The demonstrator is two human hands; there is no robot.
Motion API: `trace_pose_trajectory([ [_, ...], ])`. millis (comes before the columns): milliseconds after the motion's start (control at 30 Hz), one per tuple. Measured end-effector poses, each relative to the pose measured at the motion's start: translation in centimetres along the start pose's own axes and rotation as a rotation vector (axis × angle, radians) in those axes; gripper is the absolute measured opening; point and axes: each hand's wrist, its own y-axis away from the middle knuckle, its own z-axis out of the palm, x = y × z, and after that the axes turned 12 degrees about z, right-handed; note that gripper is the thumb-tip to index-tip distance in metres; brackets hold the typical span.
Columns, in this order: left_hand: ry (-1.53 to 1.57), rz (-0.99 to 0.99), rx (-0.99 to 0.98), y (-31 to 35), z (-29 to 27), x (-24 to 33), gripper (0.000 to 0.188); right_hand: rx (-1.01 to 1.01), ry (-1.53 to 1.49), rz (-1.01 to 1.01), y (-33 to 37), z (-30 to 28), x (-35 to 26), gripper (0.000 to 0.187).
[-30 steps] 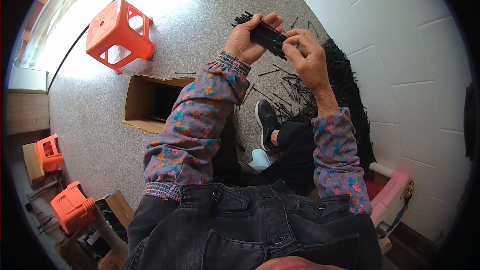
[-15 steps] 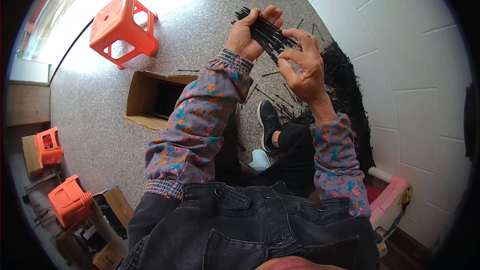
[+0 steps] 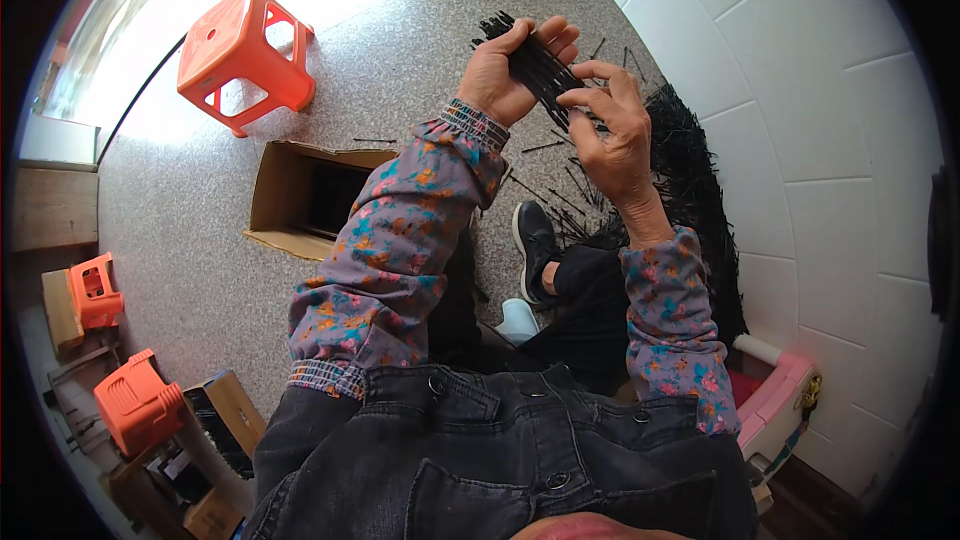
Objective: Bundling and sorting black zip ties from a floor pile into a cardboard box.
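A bundle of thin black sticks lies across the palm of my left hand, with the thumb pressed over it. The bundle slants from upper left to lower right, its knobby ends sticking out past the thumb. At the lower right end, my right hand has its fingers bent and closed around the stick ends. Beyond and below that hand, a large heap of similar black sticks lies along the wall. More loose black sticks are scattered on the floor beneath my hands.
An open cardboard box stands left of my left forearm. A red plastic stool is at the upper left, with smaller red stools at the lower left. White wall panels rise on the right, above a pink and white item.
My right hand's fingers have closed in from a wider spread onto the lower ends of the bundle. The bundle looks more gathered, and my left hand has shifted slightly right.
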Motion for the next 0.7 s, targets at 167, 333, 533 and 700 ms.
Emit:
trace_pose_trajectory([
  [167, -0.001, -0.033, -0.074, 0.09, 0.12, 0.05, 0.018, -0.063, -0.076, 0.074, 0.12, -0.05, -0.08, 0.017],
  [333, 0.043, -0.074, -0.158, 0.30, 0.48, 0.14, 0.020, -0.015, -0.069, 0.074, -0.15, -0.05, -0.60, 0.019],
  [533, 0.034, -0.086, -0.185, 0.43, 0.65, 0.22, 0.020, -0.031, -0.048, 0.083, -0.08, 0.01, -0.55, 0.020],
  [700, 0.043, -0.087, -0.198, 0.43, 0.69, 0.04, 0.020, -0.016, 0.001, 0.045, -0.03, 0.10, -0.20, 0.019],
])
